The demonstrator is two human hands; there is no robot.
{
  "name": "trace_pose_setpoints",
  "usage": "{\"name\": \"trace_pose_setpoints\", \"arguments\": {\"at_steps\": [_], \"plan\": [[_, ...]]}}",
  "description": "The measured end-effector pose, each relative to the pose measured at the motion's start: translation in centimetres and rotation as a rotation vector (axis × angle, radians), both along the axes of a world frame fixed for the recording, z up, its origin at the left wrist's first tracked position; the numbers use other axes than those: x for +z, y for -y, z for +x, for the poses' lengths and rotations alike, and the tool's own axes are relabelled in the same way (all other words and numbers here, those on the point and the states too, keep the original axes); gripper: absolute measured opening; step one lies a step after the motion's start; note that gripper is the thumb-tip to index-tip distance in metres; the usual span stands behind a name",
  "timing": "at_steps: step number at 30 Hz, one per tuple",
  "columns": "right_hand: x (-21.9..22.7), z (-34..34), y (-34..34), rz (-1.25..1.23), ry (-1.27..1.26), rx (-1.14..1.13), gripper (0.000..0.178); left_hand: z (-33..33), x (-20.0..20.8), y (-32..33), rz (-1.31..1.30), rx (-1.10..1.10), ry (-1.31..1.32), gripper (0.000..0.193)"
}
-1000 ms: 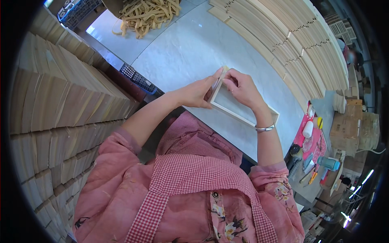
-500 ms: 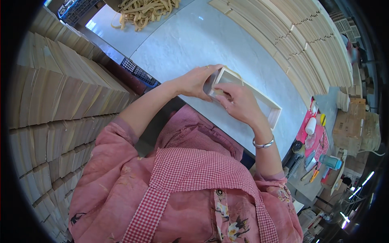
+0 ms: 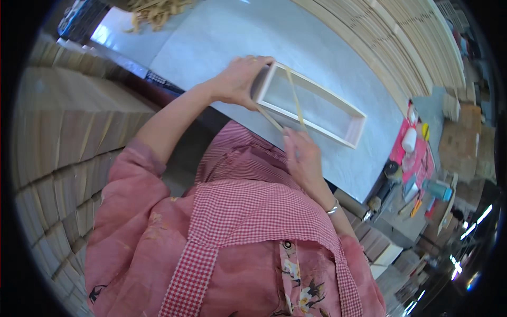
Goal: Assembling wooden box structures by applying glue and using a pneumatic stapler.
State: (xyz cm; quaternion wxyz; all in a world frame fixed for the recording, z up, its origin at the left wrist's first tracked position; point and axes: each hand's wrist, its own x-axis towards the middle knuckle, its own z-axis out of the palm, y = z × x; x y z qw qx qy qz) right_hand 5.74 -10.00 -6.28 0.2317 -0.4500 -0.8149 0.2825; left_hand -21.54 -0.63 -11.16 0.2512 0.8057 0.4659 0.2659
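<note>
A long, pale wooden frame (image 3: 322, 126) lies on the table near its front edge, its open side up. Whether it has a bottom I cannot tell. My left hand (image 3: 237, 80) is wrapped round the frame's left end, thumb on the near corner and fingers on the far one. A tan rubber band (image 3: 294, 98) runs slantwise across the frame, and another stretch of it comes from the left end. Both stretches meet at the fingertips of my right hand (image 3: 304, 158), which pinches the band in front of the frame's near side, over the table edge.
Several similar bands lie in a heap (image 3: 158, 11) at the far left. Long rows of stacked wooden strips (image 3: 380, 45) line the far right. Stacked wood pieces (image 3: 68, 116) rise at my left. A white bottle (image 3: 409, 140) and hand tools stand at the right, beside cardboard boxes (image 3: 460, 140).
My right hand has moved from inside the frame's left end toward me, drawing the band out taut. The frame and my left hand have shifted slightly left and farther away in view.
</note>
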Motion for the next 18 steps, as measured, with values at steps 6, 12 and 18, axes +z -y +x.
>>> {"name": "trace_pose_setpoints", "arguments": {"at_steps": [6,12,18], "plan": [[1.6,15.2,-0.4,0.137,0.226,-0.435,0.035,-0.8,0.9,0.7,-0.090,0.041,-0.048,0.109],[1.1,18.0,-7.1,0.074,0.220,-0.338,0.060,0.1,1.9,0.2,-0.186,0.033,-0.065,0.110],[-0.5,17.0,-8.9,-0.129,0.125,-0.113,0.059,-0.5,1.8,1.5,-0.093,0.073,-0.125,0.108]]}}
